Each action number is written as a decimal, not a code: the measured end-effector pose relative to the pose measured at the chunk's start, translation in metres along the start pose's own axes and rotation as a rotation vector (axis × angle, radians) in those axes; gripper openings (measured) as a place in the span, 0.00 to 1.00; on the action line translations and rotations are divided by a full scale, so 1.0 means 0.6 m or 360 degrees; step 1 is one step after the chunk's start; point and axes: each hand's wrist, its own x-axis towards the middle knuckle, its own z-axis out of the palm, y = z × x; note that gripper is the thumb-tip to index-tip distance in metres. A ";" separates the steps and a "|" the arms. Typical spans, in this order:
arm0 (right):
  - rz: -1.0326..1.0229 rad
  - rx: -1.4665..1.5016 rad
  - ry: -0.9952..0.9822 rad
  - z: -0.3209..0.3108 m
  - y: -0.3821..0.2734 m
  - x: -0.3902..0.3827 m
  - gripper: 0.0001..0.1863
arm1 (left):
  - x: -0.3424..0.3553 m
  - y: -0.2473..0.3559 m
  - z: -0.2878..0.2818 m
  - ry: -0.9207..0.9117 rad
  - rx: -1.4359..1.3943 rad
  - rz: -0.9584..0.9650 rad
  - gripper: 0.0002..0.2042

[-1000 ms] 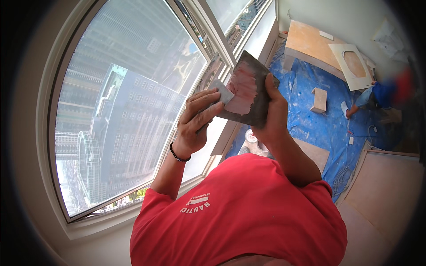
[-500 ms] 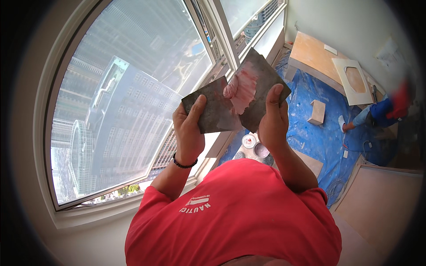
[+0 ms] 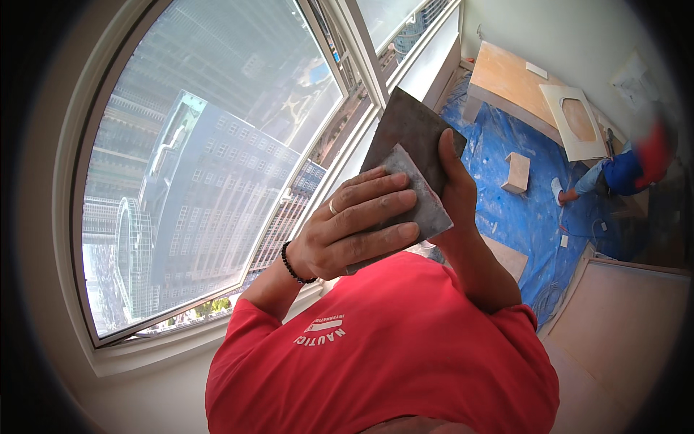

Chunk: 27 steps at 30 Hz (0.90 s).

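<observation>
My left hand [image 3: 340, 228] is closed on a thin grey putty spreader [image 3: 425, 199], its fingers lying across the upper face and the thumb hidden. A trace of pink putty runs along that spreader's edge. Against it lies a darker, flat square spreader [image 3: 408, 130], gripped at its right side by my right hand [image 3: 457, 184], thumb on top and fingers hidden beneath. The two plates overlap, the left one tilted over the lower part of the right one. How much putty sits between them is hidden.
Beside me on the left is a large window [image 3: 217, 181] above a sill. Blue plastic sheeting [image 3: 491, 210] covers the floor at right, with a small box-like block [image 3: 515, 172] on it. Farther off stand a wooden cabinet [image 3: 510, 83] and a person in blue and red [image 3: 629, 170].
My left hand has rolled over and moved right, bringing its spreader across the other plate. The pink putty that showed on the right plate is now out of sight.
</observation>
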 end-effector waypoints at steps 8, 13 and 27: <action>-0.0125 -0.0231 0.0151 0.004 0.004 -0.001 0.31 | -0.025 -0.006 -0.010 -0.0054 0.0172 0.0095 0.21; -0.0174 -0.0072 0.0063 0.018 -0.013 -0.013 0.29 | -0.042 -0.034 -0.026 -0.0104 0.0302 -0.0132 0.24; -0.1556 -0.1124 0.0545 -0.010 0.055 0.005 0.27 | 0.052 0.021 0.045 -0.0003 0.0856 -0.0802 0.21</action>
